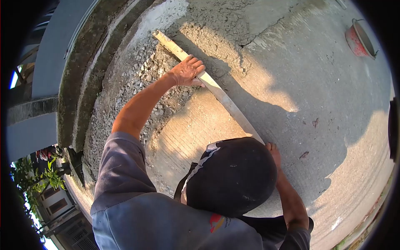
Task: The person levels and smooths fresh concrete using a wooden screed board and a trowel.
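While the person bends low over the ground, the left hand [187, 71] reaches out at full arm's length and lies open, palm down, fingers spread across the upper part of a long, pale, flat wooden board [208, 83]; pressing from above like this seems meant to keep the edge bedded on the surface rather than to lift it. To the left of that hand lies a heap of loose grey gravel and wet mortar [137, 79], banked against a curved, dark concrete kerb [79, 83]. The board runs diagonally from the gravel's top edge down towards the person's dark cap [231, 175], lying flat where rough fill meets the smoother grey concrete slab [300, 91]. Its lower end disappears behind the cap, and the right hand [273, 152] sits just there; only a few fingers show, so I cannot tell whether it grips the board. Far to the upper right, well apart, a red bucket [360, 37] stands on the slab.
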